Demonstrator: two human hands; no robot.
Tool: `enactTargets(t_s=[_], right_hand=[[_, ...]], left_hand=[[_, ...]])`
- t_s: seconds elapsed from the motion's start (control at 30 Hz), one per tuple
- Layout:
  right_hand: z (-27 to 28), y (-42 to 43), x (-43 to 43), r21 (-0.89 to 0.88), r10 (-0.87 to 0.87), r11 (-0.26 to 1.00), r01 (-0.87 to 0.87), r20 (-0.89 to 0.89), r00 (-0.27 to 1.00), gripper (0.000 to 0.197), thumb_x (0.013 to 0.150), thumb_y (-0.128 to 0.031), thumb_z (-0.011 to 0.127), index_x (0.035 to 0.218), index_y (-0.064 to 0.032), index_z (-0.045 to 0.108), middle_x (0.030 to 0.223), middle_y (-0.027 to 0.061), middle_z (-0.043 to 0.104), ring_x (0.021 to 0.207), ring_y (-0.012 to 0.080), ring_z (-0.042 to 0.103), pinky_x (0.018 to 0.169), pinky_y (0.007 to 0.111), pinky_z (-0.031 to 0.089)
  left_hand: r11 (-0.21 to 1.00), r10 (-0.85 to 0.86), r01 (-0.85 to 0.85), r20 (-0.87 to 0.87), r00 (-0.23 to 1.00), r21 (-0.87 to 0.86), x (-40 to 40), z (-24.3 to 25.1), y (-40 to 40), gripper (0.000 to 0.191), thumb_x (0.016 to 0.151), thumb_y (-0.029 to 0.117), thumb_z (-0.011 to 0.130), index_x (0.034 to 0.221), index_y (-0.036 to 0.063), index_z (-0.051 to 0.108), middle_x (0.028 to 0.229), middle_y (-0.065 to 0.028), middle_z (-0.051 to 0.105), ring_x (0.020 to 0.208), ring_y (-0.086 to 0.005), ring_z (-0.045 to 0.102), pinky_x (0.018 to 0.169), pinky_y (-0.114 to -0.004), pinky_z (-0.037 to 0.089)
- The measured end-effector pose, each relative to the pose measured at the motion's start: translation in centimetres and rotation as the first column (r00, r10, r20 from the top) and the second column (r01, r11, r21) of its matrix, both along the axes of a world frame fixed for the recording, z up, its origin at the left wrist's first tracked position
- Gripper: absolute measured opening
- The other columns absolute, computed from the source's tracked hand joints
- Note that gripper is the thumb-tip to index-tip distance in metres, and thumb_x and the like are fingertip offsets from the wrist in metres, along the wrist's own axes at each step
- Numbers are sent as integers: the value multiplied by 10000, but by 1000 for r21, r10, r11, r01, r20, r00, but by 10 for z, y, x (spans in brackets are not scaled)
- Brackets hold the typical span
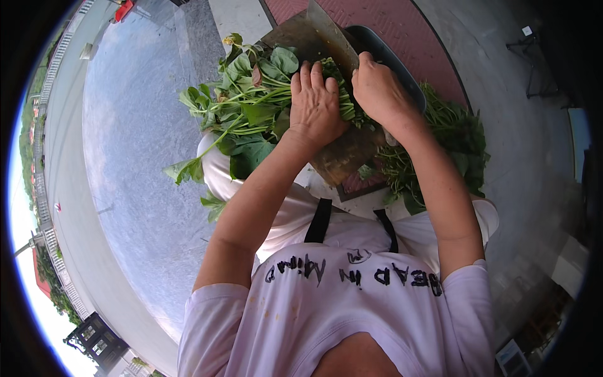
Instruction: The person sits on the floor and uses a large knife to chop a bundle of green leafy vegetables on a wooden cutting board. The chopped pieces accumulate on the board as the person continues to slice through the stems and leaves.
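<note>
Under my left hand point(316, 101) lies a bundle of leafy green stems point(256, 106), pressed against a dark wooden cutting board point(351, 153). The cut ends of the stems show just right of my fingers, and the leaves spill off the board's left side. My right hand point(384, 89) grips a broad-bladed cleaver point(332, 35), its handle mostly covered by my fingers. The blade stands beside the cut ends, its tip pointing up and left in the view. Whether the edge touches the stems or the board cannot be made out.
A grey plastic tub point(391, 52) sits behind the board, partly hidden by my right hand. More leafy stems point(457, 136) are heaped to the right, by my forearm. A red textured mat point(400, 23) lies beneath. A small black tripod stand point(532, 61) is at the far right.
</note>
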State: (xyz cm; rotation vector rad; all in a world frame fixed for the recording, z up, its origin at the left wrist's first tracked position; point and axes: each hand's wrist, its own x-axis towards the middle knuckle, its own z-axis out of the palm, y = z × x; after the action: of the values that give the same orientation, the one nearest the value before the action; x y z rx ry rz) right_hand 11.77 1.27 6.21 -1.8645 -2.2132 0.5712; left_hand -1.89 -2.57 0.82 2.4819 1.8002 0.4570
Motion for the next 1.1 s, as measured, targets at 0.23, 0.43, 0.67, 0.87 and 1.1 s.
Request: enactTargets(t_s=[0.23, 0.43, 0.67, 0.87, 1.1], right_hand=[[-5, -3, -3, -111, -39, 993, 45, 63, 997, 206, 881, -57, 461, 1039, 75, 447, 873, 338, 636, 852, 463, 648, 747, 504, 535], [-5, -14, -5, -66, -12, 998, 17, 80, 997, 207, 869, -64, 483, 1021, 71, 443, 810, 301, 647, 810, 439, 660, 710, 499, 542], [-32, -6, -16, 12, -46, 999, 45, 38, 998, 196, 903, -111, 477, 1024, 41, 446, 864, 277, 659, 841, 423, 663, 718, 497, 541], [-26, 0, 14, 92, -11, 996, 21, -102, 995, 221, 952, -174, 460, 1022, 35, 437, 792, 281, 637, 771, 455, 634, 652, 528, 501], [25, -87, 39, 108, 1, 994, 22, -203, 979, 150, 944, -115, 506, 969, 9, 425, 720, 253, 601, 709, 446, 608, 569, 501, 468]], left_hand=[[947, -128, 58, -203, 971, -317, -14, 23, 19, 884, 511, 472, 845, 1198, 31, 507, 1385, -263, 397, 1304, -419, 356, 1087, -490, 253], [980, -34, 4, -145, 989, -198, -5, 8, 6, 604, 562, 315, 768, 1059, 69, 527, 1072, -149, 540, 1019, -317, 527, 892, -401, 387], [986, -55, 33, -132, 990, -164, -4, 8, 1, 546, 595, 305, 755, 1034, 73, 528, 985, -123, 550, 948, -293, 545, 855, -381, 399], [998, 1, -6, -75, 997, -66, -2, 0, 10, 575, 559, 300, 774, 1008, 34, 534, 964, -129, 551, 942, -310, 564, 855, -390, 406], [993, 105, -109, -87, 991, -42, 0, -3, 10, 422, 644, 269, 688, 957, 10, 573, 971, -151, 534, 921, -296, 544, 815, -381, 401]])
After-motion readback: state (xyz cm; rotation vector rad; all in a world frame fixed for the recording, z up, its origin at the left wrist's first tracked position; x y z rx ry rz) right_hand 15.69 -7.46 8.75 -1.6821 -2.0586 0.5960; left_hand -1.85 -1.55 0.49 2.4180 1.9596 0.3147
